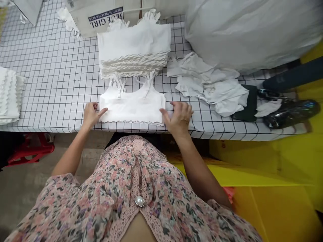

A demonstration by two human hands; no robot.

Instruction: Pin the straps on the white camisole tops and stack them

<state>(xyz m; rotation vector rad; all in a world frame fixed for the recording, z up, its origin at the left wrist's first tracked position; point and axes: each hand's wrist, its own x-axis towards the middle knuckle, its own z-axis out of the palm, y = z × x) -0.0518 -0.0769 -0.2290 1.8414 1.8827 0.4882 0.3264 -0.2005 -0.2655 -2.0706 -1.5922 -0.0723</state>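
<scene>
A white strappy camisole top (132, 107) lies flat on the checked table near its front edge. Its thin straps point away from me, and the scalloped hem faces me. My left hand (91, 115) is at the left side of the top, thumb resting on the fabric and the other fingers bent just outside the edge. At the opposite side, my right hand (178, 117) touches the edge with its thumb, its fingers apart from the cloth. Directly behind lies a thick stack of similar white tops (135, 43) with wavy hems.
Crumpled white garments (212, 84) lie right of the stack, beside a dark flat item (248, 104) and a shiny black bundle (292, 114). A large white bag (247, 33) and a carton (101, 15) stand behind. Another white stack (10, 95) is far left.
</scene>
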